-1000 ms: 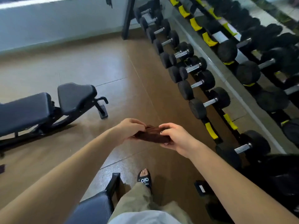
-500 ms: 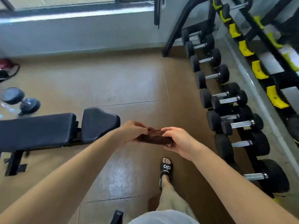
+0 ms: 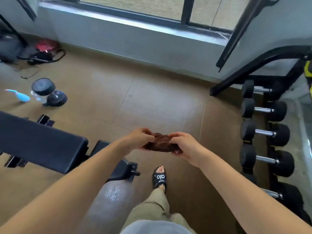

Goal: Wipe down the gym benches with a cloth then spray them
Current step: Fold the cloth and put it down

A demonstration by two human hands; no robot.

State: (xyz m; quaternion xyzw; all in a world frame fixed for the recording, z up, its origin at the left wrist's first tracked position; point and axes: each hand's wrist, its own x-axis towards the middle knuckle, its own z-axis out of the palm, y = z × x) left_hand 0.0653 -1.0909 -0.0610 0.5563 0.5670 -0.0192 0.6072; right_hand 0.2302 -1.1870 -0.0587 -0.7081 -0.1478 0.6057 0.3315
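Note:
A bunched brown cloth hangs in front of me at waist height, held between both hands. My left hand pinches its left end and my right hand grips its right end. A black padded gym bench lies low at the left, its long pad and small seat pad partly hidden behind my left forearm. A light blue spray bottle lies on the floor at the far left, beyond the bench.
A rack of black dumbbells runs down the right side. A loose dumbbell and bags sit on the floor at the left. A low wall under a window crosses the back. Brown floor tiles lie ahead.
My view has swung left and up: the bench now lies closer at my left, the window and spray bottle have come into sight. Both hands still hold the cloth, bunched tighter.

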